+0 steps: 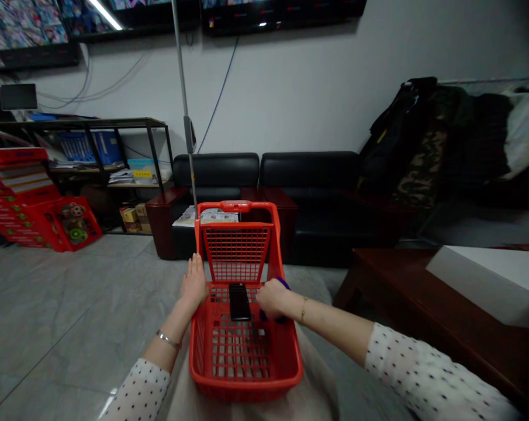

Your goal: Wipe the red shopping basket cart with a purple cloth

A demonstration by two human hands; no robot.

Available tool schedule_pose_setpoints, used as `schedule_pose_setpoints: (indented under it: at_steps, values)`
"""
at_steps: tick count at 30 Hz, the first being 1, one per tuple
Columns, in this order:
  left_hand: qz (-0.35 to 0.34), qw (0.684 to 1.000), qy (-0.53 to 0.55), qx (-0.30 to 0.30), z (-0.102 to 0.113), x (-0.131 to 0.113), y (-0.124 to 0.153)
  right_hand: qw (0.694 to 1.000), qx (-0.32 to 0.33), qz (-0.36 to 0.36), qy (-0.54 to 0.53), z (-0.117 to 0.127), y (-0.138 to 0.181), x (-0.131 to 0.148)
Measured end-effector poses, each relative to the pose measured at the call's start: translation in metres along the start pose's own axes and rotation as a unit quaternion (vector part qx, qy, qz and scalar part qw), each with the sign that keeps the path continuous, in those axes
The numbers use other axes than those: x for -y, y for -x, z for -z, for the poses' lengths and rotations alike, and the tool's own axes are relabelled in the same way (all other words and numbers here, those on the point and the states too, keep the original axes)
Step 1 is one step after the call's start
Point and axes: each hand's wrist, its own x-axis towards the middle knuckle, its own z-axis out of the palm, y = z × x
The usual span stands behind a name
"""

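Observation:
A red plastic shopping basket point(246, 385) with a gridded back and a raised handle stands in front of me, over my lap. My left hand point(194, 282) lies along its left side, fingers stretched out flat against the outside. Inside the basket, near the right wall, my right hand point(273, 298) is closed round a purple cloth point(283, 283); most of the cloth is hidden by the hand. A flat black object point(239, 302), looking like a phone, lies in the basket just left of my right hand.
Black sofas point(310, 175) line the wall beyond the basket, newspapers point(187, 216) on one seat. A thin upright pole point(180, 76) rises behind the handle. At right stands a dark wooden table point(391, 275) with a white box point(487, 280); red boxes point(18, 204) are stacked at left.

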Motion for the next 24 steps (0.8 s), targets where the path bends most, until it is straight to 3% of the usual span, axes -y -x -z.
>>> schedule_pose_setpoints:
  at_steps: [3, 6, 8, 13, 16, 24]
  values:
    - [0.002, 1.000, -0.011, -0.004, -0.001, 0.001, -0.001, 0.988, -0.118, -0.101, -0.002, 0.025, -0.018, -0.041]
    - [0.008, 1.000, -0.027, -0.010, -0.001, 0.002, -0.002, 0.967, -0.205, -0.149, -0.008, 0.029, -0.020, -0.062]
    - [0.008, 0.999, -0.032, -0.014, 0.000, 0.002, -0.001, 0.966, -0.213, -0.143, -0.024, 0.018, -0.009, -0.054]
    - [0.003, 1.000, -0.005, -0.021, -0.002, 0.004, 0.001, 0.960, -0.230, -0.128, -0.095, -0.019, 0.044, 0.007]
    - [-0.010, 0.999, 0.022, -0.026, -0.005, 0.006, -0.001, 0.952, -0.245, -0.133, -0.125, -0.027, 0.055, 0.016]
    - [-0.005, 0.999, 0.036, -0.006, -0.004, 0.007, -0.006, 0.906, -0.297, -0.278, -0.119, 0.019, -0.026, -0.074]
